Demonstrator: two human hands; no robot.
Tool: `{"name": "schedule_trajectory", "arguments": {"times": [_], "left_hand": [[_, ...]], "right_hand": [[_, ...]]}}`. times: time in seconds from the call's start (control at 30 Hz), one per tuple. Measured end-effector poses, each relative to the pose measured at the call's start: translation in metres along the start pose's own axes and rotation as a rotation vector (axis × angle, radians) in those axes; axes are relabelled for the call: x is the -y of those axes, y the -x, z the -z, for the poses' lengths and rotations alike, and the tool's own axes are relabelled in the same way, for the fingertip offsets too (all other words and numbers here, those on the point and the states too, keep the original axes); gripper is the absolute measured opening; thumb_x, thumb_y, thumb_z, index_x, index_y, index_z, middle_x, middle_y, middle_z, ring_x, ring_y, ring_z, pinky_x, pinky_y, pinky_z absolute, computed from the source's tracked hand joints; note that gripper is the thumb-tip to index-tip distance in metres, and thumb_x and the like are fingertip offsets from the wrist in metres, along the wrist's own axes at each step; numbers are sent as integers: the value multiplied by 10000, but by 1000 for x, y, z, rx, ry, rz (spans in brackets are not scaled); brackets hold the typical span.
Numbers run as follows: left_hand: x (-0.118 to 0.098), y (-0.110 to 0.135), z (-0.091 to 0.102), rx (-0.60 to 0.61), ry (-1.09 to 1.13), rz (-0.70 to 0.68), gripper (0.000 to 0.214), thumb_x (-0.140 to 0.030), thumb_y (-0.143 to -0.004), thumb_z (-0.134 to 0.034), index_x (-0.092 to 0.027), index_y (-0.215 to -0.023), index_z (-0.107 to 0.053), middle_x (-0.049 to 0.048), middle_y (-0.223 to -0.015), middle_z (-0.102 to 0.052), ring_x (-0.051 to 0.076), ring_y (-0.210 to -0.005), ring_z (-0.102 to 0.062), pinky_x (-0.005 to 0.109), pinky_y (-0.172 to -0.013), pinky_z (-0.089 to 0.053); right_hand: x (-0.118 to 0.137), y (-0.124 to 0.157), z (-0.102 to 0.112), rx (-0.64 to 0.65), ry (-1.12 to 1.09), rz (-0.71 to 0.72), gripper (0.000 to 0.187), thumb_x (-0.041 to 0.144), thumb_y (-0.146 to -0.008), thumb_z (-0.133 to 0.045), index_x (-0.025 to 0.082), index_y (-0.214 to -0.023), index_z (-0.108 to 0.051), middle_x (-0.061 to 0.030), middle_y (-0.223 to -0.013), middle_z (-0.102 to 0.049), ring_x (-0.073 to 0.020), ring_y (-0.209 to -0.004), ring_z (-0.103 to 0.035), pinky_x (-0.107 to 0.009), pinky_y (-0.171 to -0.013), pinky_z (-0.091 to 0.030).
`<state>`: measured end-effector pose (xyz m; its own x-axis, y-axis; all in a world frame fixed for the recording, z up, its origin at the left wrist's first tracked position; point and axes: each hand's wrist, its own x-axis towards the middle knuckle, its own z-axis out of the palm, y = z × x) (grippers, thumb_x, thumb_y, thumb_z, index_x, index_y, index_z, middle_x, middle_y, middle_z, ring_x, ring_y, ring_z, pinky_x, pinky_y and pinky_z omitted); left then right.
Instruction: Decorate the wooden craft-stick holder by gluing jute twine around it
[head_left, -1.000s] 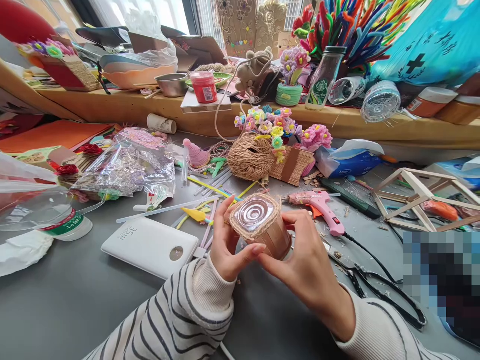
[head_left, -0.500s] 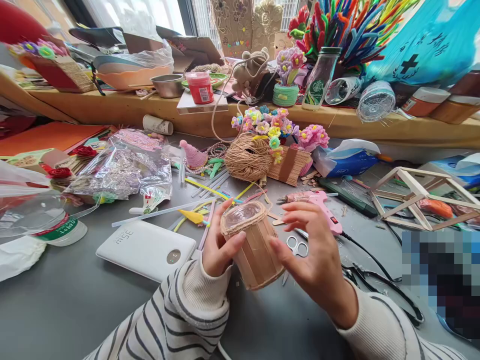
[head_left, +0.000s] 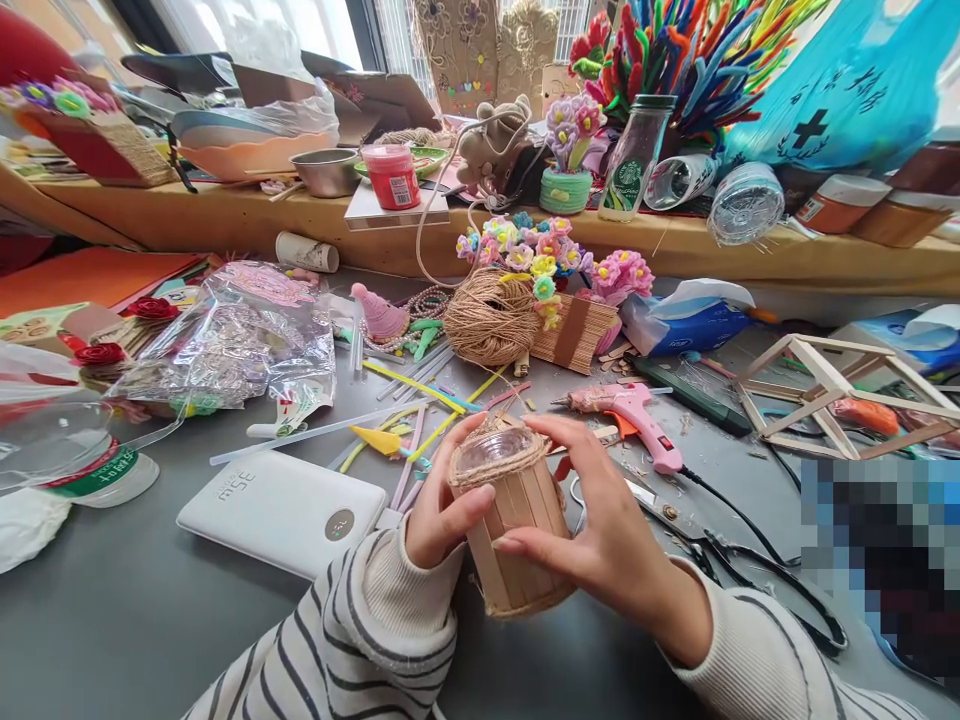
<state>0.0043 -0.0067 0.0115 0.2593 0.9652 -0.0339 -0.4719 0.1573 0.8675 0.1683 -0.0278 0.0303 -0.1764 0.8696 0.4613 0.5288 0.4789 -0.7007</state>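
Note:
A clear plastic cup clad in flat wooden craft sticks (head_left: 517,545), with twine around its rim and base, is tilted above the grey table. My left hand (head_left: 442,500) grips its left side, thumb on the front and the other fingers behind. My right hand (head_left: 600,510) holds its right side, thumb against the sticks and fingers near the rim. Beyond the cup lies a ball of twine (head_left: 491,325). A pink glue gun (head_left: 637,415) rests to the right, and scissors (head_left: 667,510) lie partly behind my right hand.
At left lie a white power bank (head_left: 281,515) and a clear plastic bag (head_left: 225,340). A wooden stick frame (head_left: 821,375) stands at right, near a black cable (head_left: 739,510). Colourful straws, pipe cleaners and craft flowers (head_left: 525,245) lie farther back, below a crowded ledge (head_left: 247,220).
My right hand has moved in from beside the cup and closed on its right side. The cup has shifted slightly down and right. The view has shifted a little.

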Motion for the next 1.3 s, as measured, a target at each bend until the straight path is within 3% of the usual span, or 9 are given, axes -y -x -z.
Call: {"name": "schedule_trajectory", "arguments": {"times": [0.13,0.37,0.67,0.87,1.1,1.2,1.3], "left_hand": [[1,2,-4,-8,-32,-68,724,-493,-610,-815,-221,-1227,-549,98,-1184,-685,344,-1133,-623,467,-992,-446],[0,4,-9,-110,-52,-79,682,-486,-615,-810,-210,-1184,-557,69,-1121,-698,279,-1046,-646,409,-964,-465],[5,4,-6,-109,-86,-81,652,-513,-647,-775,-196,-1176,-563,97,-1161,-682,320,-1083,-630,455,-985,-449],[12,5,-2,-87,-56,-59,789,-626,-619,-756,-225,-1257,-523,84,-1254,-637,339,-1192,-564,475,-1063,-386],[4,4,-5,-81,16,-31,725,-569,-614,-793,-228,-1207,-554,78,-1196,-674,320,-1164,-595,456,-1044,-407],[0,2,-4,-137,70,-42,642,-532,-645,-792,-235,-1170,-572,76,-1192,-665,294,-1125,-609,453,-1017,-434],[-2,0,-3,-236,63,-137,609,-535,-640,-797,-244,-1133,-591,69,-1192,-645,277,-1149,-588,445,-1034,-424]], "right_hand": [[2,4,-6,-20,20,-1,683,492,-773,-707,203,-1317,-409,-140,-1278,-574,-285,-1122,-574,-450,-910,-517],[9,9,-11,-79,76,25,714,479,-785,-694,202,-1350,-356,-152,-1285,-546,-314,-1153,-546,-502,-929,-500],[11,11,-14,-129,134,31,724,472,-791,-683,194,-1356,-326,-165,-1270,-538,-329,-1153,-545,-514,-921,-512],[11,10,-12,-105,128,39,740,463,-791,-683,171,-1362,-315,-167,-1279,-531,-316,-1174,-536,-504,-970,-497],[8,10,-11,-94,111,-23,691,447,-803,-672,192,-1348,-332,-156,-1283,-529,-301,-1162,-547,-471,-930,-522],[7,11,-12,-91,108,-27,671,436,-806,-668,194,-1341,-345,-153,-1282,-531,-301,-1152,-549,-470,-916,-523],[6,12,-12,-104,105,-26,664,443,-812,-661,189,-1342,-352,-152,-1277,-530,-300,-1145,-544,-472,-907,-520]]}}
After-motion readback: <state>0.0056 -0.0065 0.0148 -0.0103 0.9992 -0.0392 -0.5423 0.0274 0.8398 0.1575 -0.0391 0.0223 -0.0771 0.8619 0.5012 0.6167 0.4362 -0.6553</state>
